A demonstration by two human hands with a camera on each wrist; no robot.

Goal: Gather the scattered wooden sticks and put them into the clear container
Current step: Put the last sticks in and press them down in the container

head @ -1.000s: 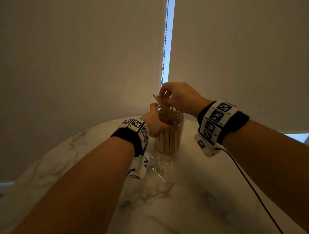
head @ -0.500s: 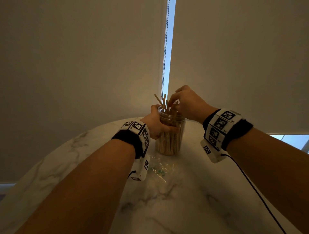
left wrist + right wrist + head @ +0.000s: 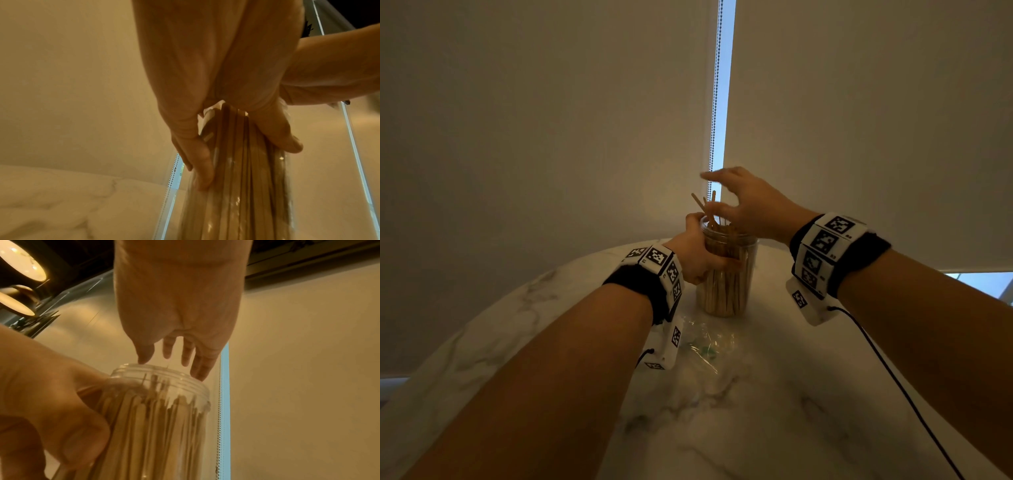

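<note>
Tabletop jar (image 3: 726,287): right hand (image 3: 748,205) now open.

Domestic interior: a round marble-topped table (image 3: 774,428) beside a window with roller blinds (image 3: 859,120), a bead chain (image 3: 716,85), and warm ceiling lamps (image 3: 22,264).

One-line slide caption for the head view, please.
Left hand grips the clear jar of wooden sticks; right hand hovers open above.

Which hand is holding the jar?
The left hand: it grips the clear plastic jar of wooden sticks. The right hand hovers open above its mouth.
</note>
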